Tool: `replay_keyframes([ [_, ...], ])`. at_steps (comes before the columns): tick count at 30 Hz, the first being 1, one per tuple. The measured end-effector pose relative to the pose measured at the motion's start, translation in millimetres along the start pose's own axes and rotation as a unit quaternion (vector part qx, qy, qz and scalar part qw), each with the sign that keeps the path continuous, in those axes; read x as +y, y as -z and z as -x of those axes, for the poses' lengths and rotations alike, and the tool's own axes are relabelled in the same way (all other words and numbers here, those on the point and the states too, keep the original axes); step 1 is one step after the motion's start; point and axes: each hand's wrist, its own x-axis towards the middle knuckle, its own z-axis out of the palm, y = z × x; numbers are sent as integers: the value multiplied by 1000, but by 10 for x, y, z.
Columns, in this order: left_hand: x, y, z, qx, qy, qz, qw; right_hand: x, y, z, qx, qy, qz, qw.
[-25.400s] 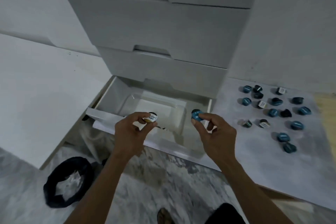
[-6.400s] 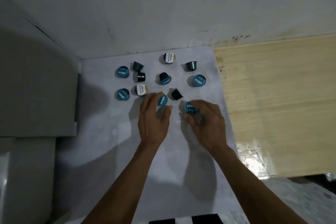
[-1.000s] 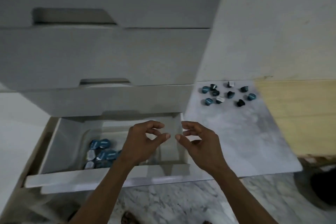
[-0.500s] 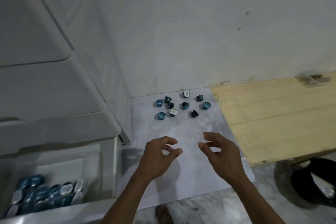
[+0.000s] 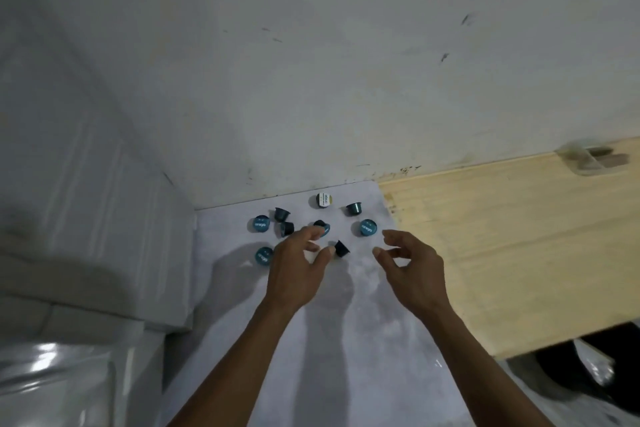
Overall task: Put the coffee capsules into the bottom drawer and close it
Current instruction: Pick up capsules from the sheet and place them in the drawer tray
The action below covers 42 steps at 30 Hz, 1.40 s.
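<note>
Just hands (image 5: 353, 270) over capsules (image 5: 341, 249) near the board edge (image 5: 388, 215).

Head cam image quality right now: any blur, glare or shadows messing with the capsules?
Head view: dim, soft overall; the drawer unit at left is smeared by motion. Glare streaks on the shiny surface at lower left. Both hands, left and right, cast shadows on the white board. Capsule lids stay readable as teal. Wide-angle bending at the edges.

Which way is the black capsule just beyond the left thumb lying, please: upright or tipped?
Tipped. The black capsule lies on its side on the white board, its dark body angled, no lid facing up.
</note>
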Motion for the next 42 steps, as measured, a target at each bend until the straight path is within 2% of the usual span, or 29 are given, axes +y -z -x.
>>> replay_keyframes([
  [5, -265, -522, -254, -19, -10, -64, 998, 379, -200, -530, -20, 6, 39, 999],
  [11, -586, -1107, -389, -16, -40, -149, 988, 865, -420, -942, -65, 64, 72, 993],
  [14, -665, -1250, -416, 19, -44, -165, 985, 1055, -523, -1090, -96, 123, 92, 983],
  [17, -688, -1311, -414, 59, -40, -134, 988, 1185, -575, -1147, -105, 147, 94, 979],
  [23, -705, -1369, -343, 160, -81, -55, 982, 1293, -657, -1228, -58, 209, 105, 971],
  [29, -799, -1446, -285, 219, -91, -74, 969, 1395, -694, -1222, -10, 272, 75, 959],
  [36, -757, -1413, -261, 237, -65, -30, 969, 1312, -650, -1196, -29, 244, 35, 969],
  [42, -347, -1110, -91, 265, -56, -33, 962, 928, -404, -998, -67, 215, -10, 974],
])
